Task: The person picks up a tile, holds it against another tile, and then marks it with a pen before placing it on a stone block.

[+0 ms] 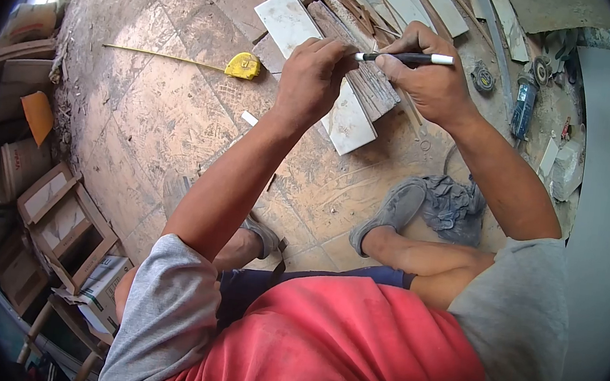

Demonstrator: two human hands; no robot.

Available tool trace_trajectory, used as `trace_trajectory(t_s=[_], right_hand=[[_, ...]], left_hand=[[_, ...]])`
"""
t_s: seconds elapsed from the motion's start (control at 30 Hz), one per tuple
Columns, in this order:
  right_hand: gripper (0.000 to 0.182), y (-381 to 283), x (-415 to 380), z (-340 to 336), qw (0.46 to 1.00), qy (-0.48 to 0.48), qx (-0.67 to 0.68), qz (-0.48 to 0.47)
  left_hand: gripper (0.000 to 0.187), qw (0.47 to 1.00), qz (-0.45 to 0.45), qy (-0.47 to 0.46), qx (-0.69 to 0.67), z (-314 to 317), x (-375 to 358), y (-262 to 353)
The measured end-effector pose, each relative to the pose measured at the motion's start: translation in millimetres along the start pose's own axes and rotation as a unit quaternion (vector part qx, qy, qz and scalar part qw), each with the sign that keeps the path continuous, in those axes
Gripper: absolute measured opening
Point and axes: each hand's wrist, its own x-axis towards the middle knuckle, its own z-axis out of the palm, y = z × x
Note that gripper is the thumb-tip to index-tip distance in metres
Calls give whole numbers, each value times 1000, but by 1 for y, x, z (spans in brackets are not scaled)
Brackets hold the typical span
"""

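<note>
A black marker point(415, 57) with white ends is held level in the air between my two hands. My right hand point(435, 85) grips its dark barrel between thumb and fingers, with one white end sticking out to the right. At the other end, the fingers of my left hand point(313, 76) are closed on the tip, which they partly hide. Below them, a long white marbled tile strip point(351, 126) lies slanted across a stack of grey strips point(375, 90); my left hand covers its middle in this view.
A yellow tape measure point(244, 66) lies on the dusty floor, blade pulled out leftward. At right are a blue angle grinder point(524, 108), a round dark tape measure point(483, 77) and a crumpled grey bag point(452, 210). Cardboard boxes point(29, 87) line the left side.
</note>
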Motion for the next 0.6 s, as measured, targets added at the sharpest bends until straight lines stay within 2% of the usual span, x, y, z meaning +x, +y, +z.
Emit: trace_trajectory(t_s=[0.1,0.17,0.2,0.23,0.27,0.3,0.33,0.37,0.43,0.47,0.53,0.57,0.6], right_hand=[[14,11,-5,1,999,-10,29,25],[17,20,-2,7,999,-13,42,28],[22,22,-1,11,997,-16,48,58],[28,27,-3,16,994,-19,55,91],[44,52,-1,24,996,-14,33,84],[50,67,-3,29,994,-9,-50,95],[55,76,-4,36,986,-8,-132,104],[55,80,-4,43,986,-13,-131,98],[63,81,-15,65,939,-121,-294,133],[63,84,-21,79,939,-122,-293,130],[64,89,-29,110,915,-53,-375,136],[64,91,-33,120,915,-56,-378,131],[64,92,-35,130,908,-53,-386,153]], left_hand=[[17,999,31,-10,-10,-1,-1,10],[14,999,-12,-42,-14,-1,-6,9],[14,999,-11,-45,-16,2,-9,4],[13,992,-99,-29,-67,5,-15,-4],[13,976,-185,-10,-117,7,-19,-14],[11,972,-214,39,-89,4,-22,-21],[13,952,-242,111,-148,10,-34,-49],[17,928,-300,155,-155,6,-49,-71],[24,894,-418,163,2,-14,-82,-99],[25,864,-468,177,59,-13,-114,-137],[25,794,-563,227,22,-21,-159,-165],[28,759,-608,231,32,-27,-175,-173],[28,755,-611,236,29,-30,-186,-176]])
